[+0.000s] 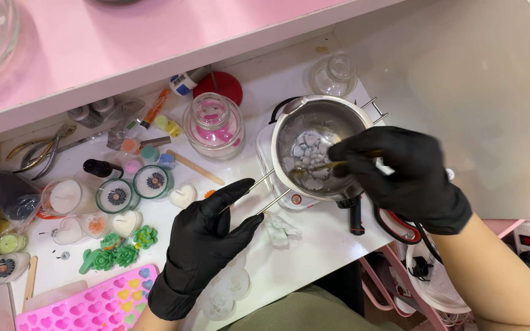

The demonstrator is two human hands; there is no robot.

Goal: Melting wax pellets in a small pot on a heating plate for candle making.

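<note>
My gloves [207, 245] are black, the pot [317, 147] silver with white wax [307, 150], the mould [87, 303] pink with coloured hearts, the table [320, 245] white.

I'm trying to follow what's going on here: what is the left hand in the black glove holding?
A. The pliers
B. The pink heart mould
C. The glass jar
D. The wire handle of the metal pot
D: the left hand grips the two thin rods of the wire handle that runs to the metal pot, while the right hand stirs inside it with a stick.
</note>
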